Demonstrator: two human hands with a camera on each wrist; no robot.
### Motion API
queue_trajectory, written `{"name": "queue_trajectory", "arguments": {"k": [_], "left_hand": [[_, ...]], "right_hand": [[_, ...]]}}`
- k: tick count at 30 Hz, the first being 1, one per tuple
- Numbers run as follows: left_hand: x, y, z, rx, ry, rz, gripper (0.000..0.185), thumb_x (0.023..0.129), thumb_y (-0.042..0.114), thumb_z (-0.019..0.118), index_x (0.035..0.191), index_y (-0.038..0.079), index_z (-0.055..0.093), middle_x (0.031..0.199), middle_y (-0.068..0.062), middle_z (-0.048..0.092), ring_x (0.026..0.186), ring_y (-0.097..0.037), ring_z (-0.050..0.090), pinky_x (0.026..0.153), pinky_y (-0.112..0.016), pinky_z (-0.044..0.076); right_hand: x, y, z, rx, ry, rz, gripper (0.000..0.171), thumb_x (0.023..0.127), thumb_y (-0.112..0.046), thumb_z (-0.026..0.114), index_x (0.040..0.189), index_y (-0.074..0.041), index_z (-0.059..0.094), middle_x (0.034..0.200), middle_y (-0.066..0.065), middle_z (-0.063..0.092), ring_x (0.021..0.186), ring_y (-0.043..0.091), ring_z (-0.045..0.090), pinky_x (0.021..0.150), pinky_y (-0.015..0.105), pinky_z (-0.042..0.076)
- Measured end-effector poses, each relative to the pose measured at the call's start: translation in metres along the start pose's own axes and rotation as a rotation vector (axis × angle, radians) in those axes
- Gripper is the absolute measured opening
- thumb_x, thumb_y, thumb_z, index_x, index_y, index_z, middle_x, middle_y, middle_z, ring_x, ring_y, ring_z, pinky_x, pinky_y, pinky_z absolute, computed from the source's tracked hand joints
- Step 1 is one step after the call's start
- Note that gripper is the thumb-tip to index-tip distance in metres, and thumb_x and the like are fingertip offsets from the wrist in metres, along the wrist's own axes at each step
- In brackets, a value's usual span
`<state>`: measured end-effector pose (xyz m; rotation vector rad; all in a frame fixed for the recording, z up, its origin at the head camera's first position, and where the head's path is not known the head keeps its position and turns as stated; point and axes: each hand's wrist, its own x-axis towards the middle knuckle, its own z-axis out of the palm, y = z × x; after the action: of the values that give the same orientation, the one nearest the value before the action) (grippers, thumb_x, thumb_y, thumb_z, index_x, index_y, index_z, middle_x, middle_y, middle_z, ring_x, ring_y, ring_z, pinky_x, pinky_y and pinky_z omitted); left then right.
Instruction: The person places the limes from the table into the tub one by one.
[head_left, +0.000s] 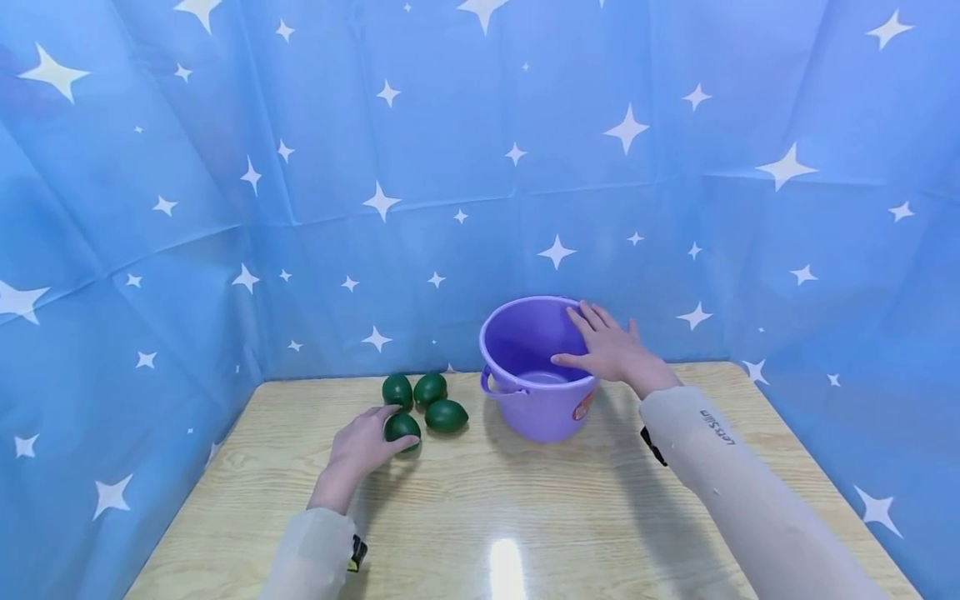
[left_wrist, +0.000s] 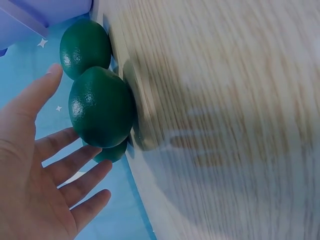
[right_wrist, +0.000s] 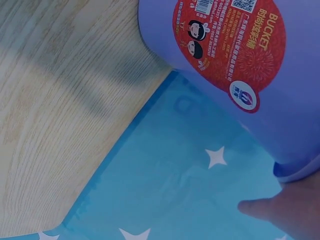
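Pale grey and marked with dark lettering, the right fabric sleeve (head_left: 738, 492) lies nearest my head camera; a matching left fabric sleeve (head_left: 307, 558) enters at the bottom edge; from my remote station I see two bare hands over a light, wood-grained tabletop (head_left: 540, 500).

I have the left hand (head_left: 363, 446) at a glossy, dark green, oval fruit (head_left: 402, 429) lying on that tabletop, thumb to one side and fingers to the other; my left wrist view shows those fingers spread apart and loosely bent; I cannot tell whether any of them touches it. Three more dark green, lime-like fruits (head_left: 447, 417) lie close together just beyond it, toward the far edge.

Right of these stands a round, purple plastic bucket (head_left: 543, 421), its purple handle (head_left: 504, 394) lowered at the left; the right hand (head_left: 615, 354) is at the right side of the rim, its fingers apart over the opening; how firmly it rests there I cannot tell; my right wrist view shows a red, rounded label (right_wrist: 232, 42) on the outer wall, lettered BUCKET in yellow; blue cloth (head_left: 487, 275) patterned with white stars hangs behind everything.
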<state>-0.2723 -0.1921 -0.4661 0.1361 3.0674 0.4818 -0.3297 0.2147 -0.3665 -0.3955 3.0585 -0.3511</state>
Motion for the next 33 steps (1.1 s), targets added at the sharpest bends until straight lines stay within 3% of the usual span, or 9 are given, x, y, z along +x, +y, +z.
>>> {"name": "queue_trajectory", "arguments": {"k": [13, 33], "left_hand": [[-0.003, 0.000, 0.004, -0.041, 0.012, -0.026, 0.076, 0.085, 0.057, 0.071, 0.145, 0.015, 0.051, 0.146, -0.017, 0.054, 0.133, -0.039, 0.052, 0.100, -0.058, 0.050], [0.001, 0.000, 0.011, -0.074, 0.024, -0.038, 0.070, 0.088, 0.047, 0.073, 0.144, 0.011, 0.052, 0.142, -0.021, 0.056, 0.127, -0.041, 0.056, 0.098, -0.058, 0.051]], "right_hand": [[-0.001, -0.002, -0.001, 0.002, 0.008, -0.004, 0.097, 0.092, -0.064, 0.055, 0.161, -0.010, 0.013, 0.167, 0.020, 0.007, 0.154, 0.042, 0.005, 0.115, 0.079, 0.004], [0.000, 0.000, 0.002, 0.002, 0.026, -0.018, 0.096, 0.092, -0.065, 0.054, 0.161, -0.011, 0.014, 0.167, 0.020, 0.008, 0.154, 0.043, 0.007, 0.117, 0.076, 0.004]]}}
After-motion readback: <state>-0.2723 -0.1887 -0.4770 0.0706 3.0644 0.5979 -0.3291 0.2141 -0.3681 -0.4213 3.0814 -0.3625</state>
